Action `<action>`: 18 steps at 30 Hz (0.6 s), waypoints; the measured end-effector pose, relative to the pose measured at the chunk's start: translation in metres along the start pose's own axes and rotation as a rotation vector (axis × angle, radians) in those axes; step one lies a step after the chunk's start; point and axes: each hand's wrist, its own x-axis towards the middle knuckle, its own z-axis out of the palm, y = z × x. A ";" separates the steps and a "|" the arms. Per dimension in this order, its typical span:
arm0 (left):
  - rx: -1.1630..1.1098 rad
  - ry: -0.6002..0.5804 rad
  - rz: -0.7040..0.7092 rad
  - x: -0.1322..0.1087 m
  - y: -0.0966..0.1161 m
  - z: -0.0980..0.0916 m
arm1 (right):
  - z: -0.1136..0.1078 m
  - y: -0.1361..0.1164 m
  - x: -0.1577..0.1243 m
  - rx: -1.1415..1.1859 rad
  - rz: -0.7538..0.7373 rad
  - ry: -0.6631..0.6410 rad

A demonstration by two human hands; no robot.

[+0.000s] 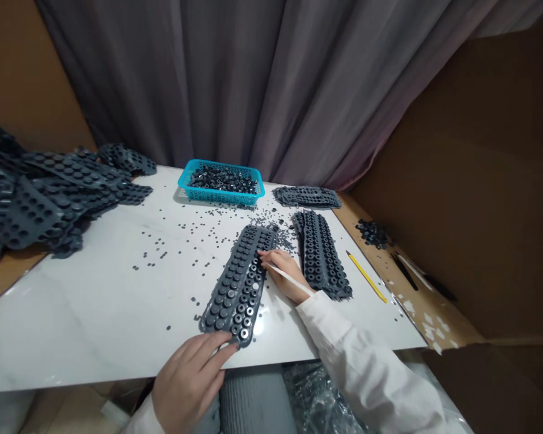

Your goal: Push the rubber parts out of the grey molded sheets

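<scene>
A dark grey rubber sheet studded with round washers lies lengthwise on the white table. My left hand rests at its near end, fingers stretched out and touching the sheet's corner. My right hand is at the sheet's right edge, fingers closed round a thin white stick whose tip points at the washers. A white sleeve covers my right forearm.
A stack of similar sheets lies right of my hand, another behind it. A blue basket of loose washers stands at the back. Used sheets are heaped left. Small punched bits scatter about. A yellow pencil lies right.
</scene>
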 end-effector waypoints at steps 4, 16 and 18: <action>0.027 -0.016 0.005 -0.001 0.000 0.001 | -0.002 0.007 0.006 -0.109 -0.005 0.056; 0.206 -0.021 0.125 0.001 -0.004 -0.009 | -0.006 0.003 0.002 0.035 0.199 0.249; 0.240 -0.016 0.137 0.001 -0.007 -0.011 | -0.005 0.002 0.002 0.087 0.209 0.244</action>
